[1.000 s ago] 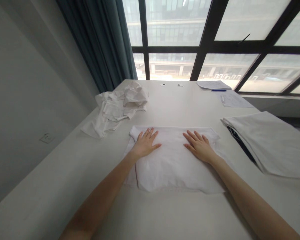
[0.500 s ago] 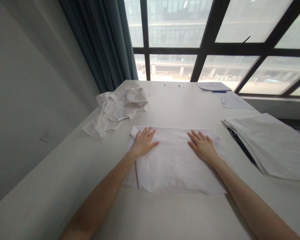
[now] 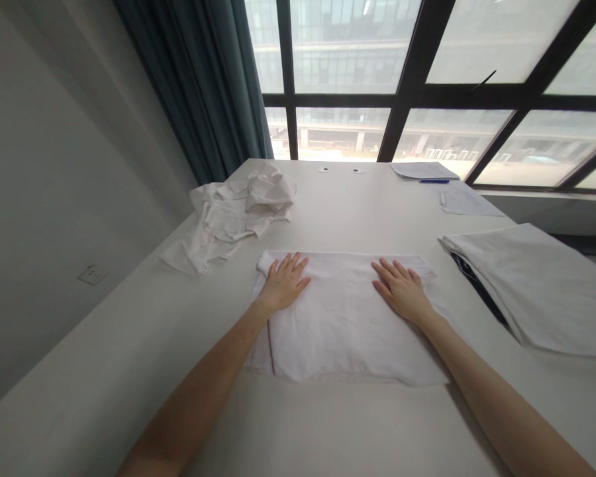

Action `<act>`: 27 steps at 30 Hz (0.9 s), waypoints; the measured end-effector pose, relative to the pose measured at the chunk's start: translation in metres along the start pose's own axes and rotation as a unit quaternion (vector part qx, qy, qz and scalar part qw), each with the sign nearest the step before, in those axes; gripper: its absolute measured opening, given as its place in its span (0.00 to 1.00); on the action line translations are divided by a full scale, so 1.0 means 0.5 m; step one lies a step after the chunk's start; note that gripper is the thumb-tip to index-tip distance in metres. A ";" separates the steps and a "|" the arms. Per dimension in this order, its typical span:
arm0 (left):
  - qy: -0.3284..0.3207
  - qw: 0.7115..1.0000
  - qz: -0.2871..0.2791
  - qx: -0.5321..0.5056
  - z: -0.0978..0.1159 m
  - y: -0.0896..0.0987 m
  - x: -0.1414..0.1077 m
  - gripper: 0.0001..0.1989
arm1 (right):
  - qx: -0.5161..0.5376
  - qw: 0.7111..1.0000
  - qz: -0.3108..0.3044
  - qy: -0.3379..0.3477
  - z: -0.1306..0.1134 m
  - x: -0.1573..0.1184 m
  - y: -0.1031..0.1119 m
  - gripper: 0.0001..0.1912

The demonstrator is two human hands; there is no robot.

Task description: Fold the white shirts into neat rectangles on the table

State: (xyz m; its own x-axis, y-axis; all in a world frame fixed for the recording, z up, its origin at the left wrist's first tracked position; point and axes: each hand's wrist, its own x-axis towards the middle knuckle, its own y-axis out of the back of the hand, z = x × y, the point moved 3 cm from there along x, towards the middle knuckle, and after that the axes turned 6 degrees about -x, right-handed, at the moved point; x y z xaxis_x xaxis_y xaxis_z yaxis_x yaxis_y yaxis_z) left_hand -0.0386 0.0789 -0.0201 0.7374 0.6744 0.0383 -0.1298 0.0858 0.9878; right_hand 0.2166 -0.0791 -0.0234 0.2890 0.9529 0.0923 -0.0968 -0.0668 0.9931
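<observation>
A folded white cloth garment (image 3: 335, 331) lies flat on the white table (image 3: 328, 430) in front of me, its layers showing along the left side. My left hand (image 3: 284, 283) rests palm down on its upper left part, fingers spread. On the upper right part lies my right hand (image 3: 400, 288), also flat with the fingers apart. Neither hand grips the fabric. Slight wrinkles run across the cloth between and below the hands.
Crumpled white cloth (image 3: 233, 212) lies at the back left. To the right is a folded white fabric stack (image 3: 541, 291) with a black layer inside. Papers (image 3: 422, 170) and a blue pen (image 3: 434, 181) lie at the far right, before the window (image 3: 345, 132).
Almost nothing differs. Both hands stay flat on the garment; my left thumb has drawn in slightly toward the hand.
</observation>
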 end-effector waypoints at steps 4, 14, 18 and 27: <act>-0.001 1.000 0.000 0.004 0.001 0.000 -0.001 0.28 | 0.000 1.000 0.001 0.000 -0.002 -0.001 0.002 0.28; 0.027 0.999 -0.022 -0.031 -0.010 0.003 0.005 0.26 | 0.020 1.000 0.003 -0.001 -0.001 -0.002 0.002 0.28; 0.082 0.995 -0.025 -0.043 -0.045 0.004 0.014 0.26 | 0.077 0.997 0.011 0.005 0.015 0.008 -0.003 0.27; 0.184 0.971 0.134 -0.075 -0.165 0.005 0.023 0.24 | 0.119 0.967 0.169 -0.147 0.170 0.024 -0.003 0.23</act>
State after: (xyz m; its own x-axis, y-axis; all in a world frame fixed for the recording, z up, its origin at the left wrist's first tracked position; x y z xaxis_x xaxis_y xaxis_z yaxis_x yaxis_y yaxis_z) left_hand -0.0851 0.1474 -0.0295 0.3798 0.9016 0.2070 -0.3996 -0.0419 0.9157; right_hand 0.3010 -0.0928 -0.0178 0.5402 0.7423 0.3964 -0.0203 -0.4594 0.8880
